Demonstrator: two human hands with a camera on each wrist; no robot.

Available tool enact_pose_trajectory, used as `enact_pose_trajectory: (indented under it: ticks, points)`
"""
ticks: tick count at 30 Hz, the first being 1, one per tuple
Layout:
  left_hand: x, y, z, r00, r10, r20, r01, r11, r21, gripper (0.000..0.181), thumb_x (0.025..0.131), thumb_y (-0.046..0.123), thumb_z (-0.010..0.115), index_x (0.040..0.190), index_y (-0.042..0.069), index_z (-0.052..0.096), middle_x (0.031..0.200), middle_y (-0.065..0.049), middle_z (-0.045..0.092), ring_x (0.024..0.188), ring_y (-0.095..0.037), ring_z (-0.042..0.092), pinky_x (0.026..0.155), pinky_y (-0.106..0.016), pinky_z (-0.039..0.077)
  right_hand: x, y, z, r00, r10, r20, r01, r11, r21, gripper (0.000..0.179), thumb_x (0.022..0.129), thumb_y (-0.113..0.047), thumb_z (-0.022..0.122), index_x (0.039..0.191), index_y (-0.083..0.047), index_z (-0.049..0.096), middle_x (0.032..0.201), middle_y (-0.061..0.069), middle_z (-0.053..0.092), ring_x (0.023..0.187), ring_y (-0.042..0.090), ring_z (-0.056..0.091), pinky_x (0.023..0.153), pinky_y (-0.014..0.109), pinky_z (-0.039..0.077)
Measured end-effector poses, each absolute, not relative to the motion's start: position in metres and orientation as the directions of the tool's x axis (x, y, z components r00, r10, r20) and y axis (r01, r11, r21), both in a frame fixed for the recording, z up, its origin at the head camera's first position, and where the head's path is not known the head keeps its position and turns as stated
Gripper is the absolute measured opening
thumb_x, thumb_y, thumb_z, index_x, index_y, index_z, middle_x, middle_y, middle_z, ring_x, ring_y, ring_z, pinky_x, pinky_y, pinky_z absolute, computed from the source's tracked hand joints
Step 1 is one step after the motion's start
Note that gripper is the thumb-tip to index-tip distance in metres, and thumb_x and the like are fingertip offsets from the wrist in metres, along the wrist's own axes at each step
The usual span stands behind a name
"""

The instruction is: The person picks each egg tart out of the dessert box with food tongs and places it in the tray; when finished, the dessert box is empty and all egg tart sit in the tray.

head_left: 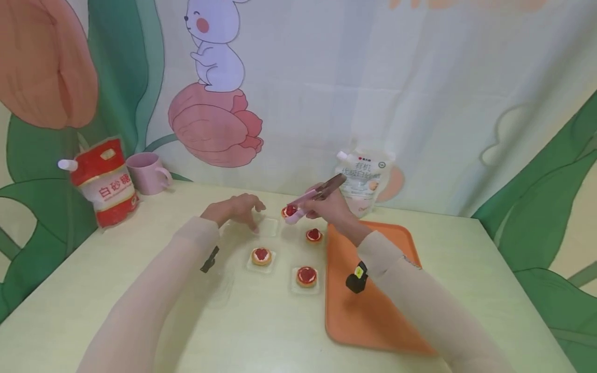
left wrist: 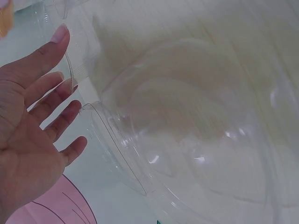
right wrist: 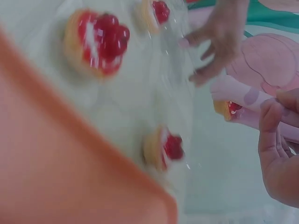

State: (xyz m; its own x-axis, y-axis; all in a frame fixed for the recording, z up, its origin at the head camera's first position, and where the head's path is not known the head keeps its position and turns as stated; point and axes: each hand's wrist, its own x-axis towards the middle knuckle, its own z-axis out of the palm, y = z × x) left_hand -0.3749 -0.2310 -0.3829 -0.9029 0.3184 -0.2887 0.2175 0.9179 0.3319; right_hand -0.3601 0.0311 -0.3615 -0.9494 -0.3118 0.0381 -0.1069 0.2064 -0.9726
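Pinching a little round tart (golden crust, bit of white cream, glossy red topping) is a pair of pink-and-brown tongs, near the back of the pale yellow-green counter. The right-hand grip is wrapped snugly on those tongs; the left-hand grip is empty, fingers loosely spread by a clear square plastic dish, can't tell if touching. From the head cam the tart's half hidden, but the right wrist one clearly shows it sandwiched between both pink arms. Left wrist mostly gets clear curved plastic I can't match for sure elsewhere. Head cam also gets most of the orange rectangular tray; right wrist just catches a blurry corner.
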Motion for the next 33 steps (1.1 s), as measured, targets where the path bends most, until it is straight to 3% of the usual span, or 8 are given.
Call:
enact_pose_trajectory:
  ticks: [7,19,33]
  points:
    - [-0.376,-0.229,-0.382,-0.894,0.353,-0.276,0.252,0.905,0.344,0.070,0.083,0.024,0.081,0.143,0.007,0.052,0.145,-0.015,0.054,0.140,-0.036,0.042,0.119,-0.063,0.021,-0.350,0.088,-0.347,-0.961,-0.260,0.091,-0.165,0.279,-0.946,0.033,0.086,-0.005,0.075,0.114,0.002,0.059,0.086,0.003,0.069,0.066,0.013,0.066,0.065,0.028,0.060]
    - [-0.375,-0.231,-0.383,-0.898,0.338,-0.281,0.231,0.906,0.354,0.072,0.082,0.024,0.082,0.144,0.007,0.051,0.144,-0.016,0.054,0.138,-0.037,0.044,0.116,-0.060,0.030,-0.337,0.158,-0.360,-0.976,-0.187,0.114,-0.180,0.393,-0.902,0.030,0.088,-0.005,0.072,0.111,0.007,0.059,0.086,0.008,0.071,0.063,0.014,0.069,0.065,0.029,0.060]
    - [-0.376,-0.229,-0.383,-0.896,0.323,-0.305,0.215,0.916,0.338,0.071,0.083,0.025,0.081,0.144,0.008,0.050,0.147,-0.017,0.051,0.139,-0.038,0.042,0.115,-0.059,0.032,-0.341,0.172,-0.394,-0.990,-0.133,0.045,-0.094,0.391,-0.915,0.035,0.089,-0.009,0.074,0.116,0.007,0.058,0.091,0.010,0.074,0.064,0.013,0.067,0.066,0.028,0.060]
